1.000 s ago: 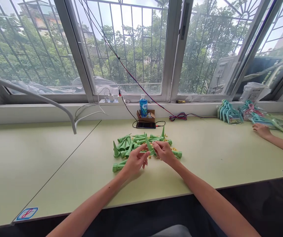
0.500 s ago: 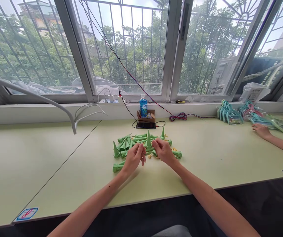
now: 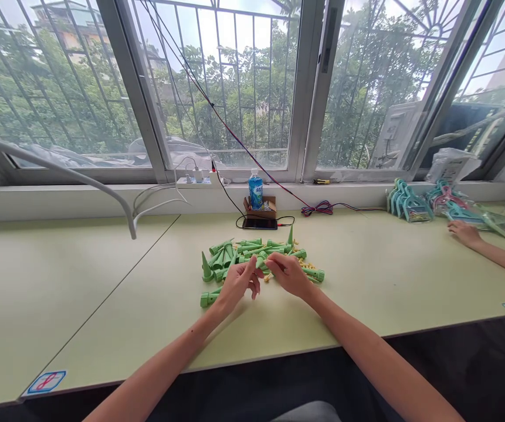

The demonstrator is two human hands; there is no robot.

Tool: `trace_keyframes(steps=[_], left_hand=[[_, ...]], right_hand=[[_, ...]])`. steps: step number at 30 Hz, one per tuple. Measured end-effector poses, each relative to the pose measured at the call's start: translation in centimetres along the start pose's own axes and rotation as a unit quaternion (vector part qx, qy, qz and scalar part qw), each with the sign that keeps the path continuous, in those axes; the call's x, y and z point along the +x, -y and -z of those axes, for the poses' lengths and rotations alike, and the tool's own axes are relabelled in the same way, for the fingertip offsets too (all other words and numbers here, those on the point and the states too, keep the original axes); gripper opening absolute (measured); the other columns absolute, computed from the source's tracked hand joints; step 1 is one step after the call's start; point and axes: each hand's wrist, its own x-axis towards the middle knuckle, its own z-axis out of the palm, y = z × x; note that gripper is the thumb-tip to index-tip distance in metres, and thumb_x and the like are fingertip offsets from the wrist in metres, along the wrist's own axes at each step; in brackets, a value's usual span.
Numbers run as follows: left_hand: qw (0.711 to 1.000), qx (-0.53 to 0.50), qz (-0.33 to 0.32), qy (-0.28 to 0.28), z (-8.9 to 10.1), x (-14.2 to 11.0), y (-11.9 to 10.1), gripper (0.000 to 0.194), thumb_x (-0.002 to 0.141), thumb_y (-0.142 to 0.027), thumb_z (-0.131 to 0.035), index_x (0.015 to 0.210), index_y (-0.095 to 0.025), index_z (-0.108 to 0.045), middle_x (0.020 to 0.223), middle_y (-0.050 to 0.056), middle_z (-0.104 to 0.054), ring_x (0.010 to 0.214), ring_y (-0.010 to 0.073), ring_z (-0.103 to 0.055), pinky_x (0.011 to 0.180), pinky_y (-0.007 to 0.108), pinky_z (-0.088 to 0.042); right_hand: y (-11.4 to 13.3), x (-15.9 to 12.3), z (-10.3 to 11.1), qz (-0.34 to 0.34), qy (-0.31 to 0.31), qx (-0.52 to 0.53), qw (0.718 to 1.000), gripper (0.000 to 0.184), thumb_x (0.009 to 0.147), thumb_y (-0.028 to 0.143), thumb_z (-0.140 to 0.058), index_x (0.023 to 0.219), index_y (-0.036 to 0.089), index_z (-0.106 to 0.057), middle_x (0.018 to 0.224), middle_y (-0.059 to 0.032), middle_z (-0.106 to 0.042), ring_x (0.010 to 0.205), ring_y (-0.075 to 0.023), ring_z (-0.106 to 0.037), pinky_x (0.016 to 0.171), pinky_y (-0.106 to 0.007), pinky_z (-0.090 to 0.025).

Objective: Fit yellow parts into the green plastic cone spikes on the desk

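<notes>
A heap of green plastic cone spikes (image 3: 234, 255) lies mid-table, with small yellow parts (image 3: 311, 266) scattered among them. My left hand (image 3: 237, 284) and my right hand (image 3: 290, 274) meet at the heap's near edge. Both pinch one green cone spike (image 3: 261, 262), which lies roughly level between my fingertips. A single green spike (image 3: 207, 299) lies just left of my left wrist. One cone (image 3: 205, 266) stands upright at the heap's left end.
A black phone (image 3: 260, 223), a small cardboard box (image 3: 272, 206) and a blue-labelled bottle (image 3: 256, 189) sit behind the heap, with cables to a power strip (image 3: 195, 179). Another person's hand (image 3: 465, 232) rests far right by teal packaged goods (image 3: 410, 202). A white tube (image 3: 58, 170) arcs over the left.
The cone I hold went from tilted, to upright, to lying level and lower between my fingertips. My hands moved slightly closer together. The other person's hand stayed put.
</notes>
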Motion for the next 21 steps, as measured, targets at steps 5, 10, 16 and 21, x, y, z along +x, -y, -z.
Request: trace_keyframes(steps=[5,10,16,21], left_hand=[[1.0,-0.006,0.005,0.02,0.2,0.0,0.2,0.056,0.086,-0.063,-0.052,0.069,-0.011,-0.062,0.062,0.005,-0.062,0.04,0.0093,-0.052,0.038,0.021,-0.042],[0.999,0.006,-0.015,0.048,0.3,-0.1,0.3,0.044,0.085,-0.056,-0.059,0.071,-0.014,-0.054,0.052,0.0,-0.054,0.044,0.0108,-0.054,0.041,0.021,-0.044],[0.994,0.066,-0.081,0.044,0.1,-0.1,0.6,0.033,0.081,-0.046,-0.067,0.084,-0.016,-0.053,0.071,-0.002,-0.052,0.049,0.0102,-0.059,0.037,0.019,-0.045],[0.987,0.097,-0.125,0.027,0.0,0.0,1.1,0.029,0.082,-0.042,-0.066,0.082,-0.016,-0.054,0.093,0.001,-0.049,0.051,0.0071,-0.059,0.035,0.02,-0.045]], right_hand=[[-0.2,-0.1,0.1,0.01,-0.003,-0.007,1.0,0.04,0.098,0.041,-0.042,0.064,0.019,-0.042,0.057,0.0045,-0.035,0.053,-0.01,-0.028,0.051,-0.025,-0.027],[-0.2,-0.1,0.2,-0.026,-0.016,0.005,1.0,0.045,0.099,0.044,-0.041,0.061,0.02,-0.039,0.053,0.0048,-0.032,0.05,-0.0096,-0.028,0.049,-0.025,-0.024],[0.0,0.0,0.2,-0.074,-0.009,0.032,0.997,0.049,0.1,0.045,-0.036,0.058,0.02,-0.04,0.05,0.0017,-0.044,0.046,-0.011,-0.037,0.047,-0.025,-0.029],[0.0,0.1,0.1,-0.084,-0.008,0.029,0.996,0.049,0.099,0.044,-0.037,0.056,0.02,-0.038,0.048,0.002,-0.043,0.045,-0.0111,-0.037,0.047,-0.026,-0.029]])
